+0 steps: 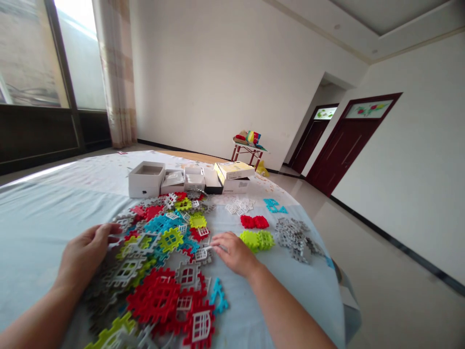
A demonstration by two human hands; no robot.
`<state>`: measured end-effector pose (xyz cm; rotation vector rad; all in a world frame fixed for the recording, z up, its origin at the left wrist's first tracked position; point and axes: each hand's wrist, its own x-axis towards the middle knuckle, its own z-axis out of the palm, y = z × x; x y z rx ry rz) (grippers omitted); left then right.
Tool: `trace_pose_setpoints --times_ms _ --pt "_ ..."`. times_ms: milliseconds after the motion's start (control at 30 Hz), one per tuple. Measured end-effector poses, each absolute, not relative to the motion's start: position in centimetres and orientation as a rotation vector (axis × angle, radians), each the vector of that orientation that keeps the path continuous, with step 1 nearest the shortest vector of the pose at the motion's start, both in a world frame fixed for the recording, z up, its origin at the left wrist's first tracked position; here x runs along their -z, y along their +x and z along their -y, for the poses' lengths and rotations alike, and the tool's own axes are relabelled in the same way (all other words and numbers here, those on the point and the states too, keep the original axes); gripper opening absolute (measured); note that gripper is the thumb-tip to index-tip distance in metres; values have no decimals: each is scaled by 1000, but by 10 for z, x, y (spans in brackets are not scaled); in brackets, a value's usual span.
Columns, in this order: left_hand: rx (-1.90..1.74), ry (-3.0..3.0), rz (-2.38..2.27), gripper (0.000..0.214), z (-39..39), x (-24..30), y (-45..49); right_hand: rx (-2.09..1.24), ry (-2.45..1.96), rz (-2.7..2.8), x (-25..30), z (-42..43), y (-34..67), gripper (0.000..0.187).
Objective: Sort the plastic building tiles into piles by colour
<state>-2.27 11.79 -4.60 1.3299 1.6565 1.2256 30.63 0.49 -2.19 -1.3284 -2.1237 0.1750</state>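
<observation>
- The left hand (85, 254) is positioned at the left edge of the heap. Its grip is wide, with the fingers slightly curled, and no piece is seen held.
- The right hand (234, 252) is positioned at the right edge of the heap. Its fingertips are placed on a grey-and-white window-pattern piece (203, 253). The grip is narrow, but it cannot be told whether the piece is held or only touched.
- The heap of plastic lattice pieces (156, 271) is laid between the two hands on a pale blue cloth (47, 213). Red, grey, lime, blue and white pieces are mixed and overlapped within it.
- A blue triangular piece (218, 295) is placed at the heap's near right edge.
- Sorted groups are laid to the right of the heap, apart from it: a red stack (254, 222), a lime stack (256, 240), a grey pile (292, 237), white pieces (238, 206) and blue pieces (272, 206).
- A row of boxes is placed beyond the heap: an open white box (146, 178), a black box (213, 184) and a yellow-topped box (234, 169).
- A red-framed stool (248, 156) loaded with colourful items is stood on the floor (363, 232) beyond the cloth.
- Two dark red doors (345, 145) are set in the right wall.
</observation>
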Motion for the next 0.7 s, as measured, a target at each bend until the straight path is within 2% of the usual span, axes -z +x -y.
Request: trace_pose_setpoints --times_ms 167,333,533,700 --pt "-1224 1362 -1682 39 -118 46 -22 37 -1573 1776 9 -25 327 23" --pt "-1243 1365 -1654 39 -115 41 -19 30 -1815 1551 -3 -60 355 22" --pt "-1220 1374 -1684 36 -113 37 -18 12 -1814 1463 -6 -74 359 39" --pt "-1234 1395 -1674 36 -112 36 -17 -160 -1688 1639 10 -63 326 30"
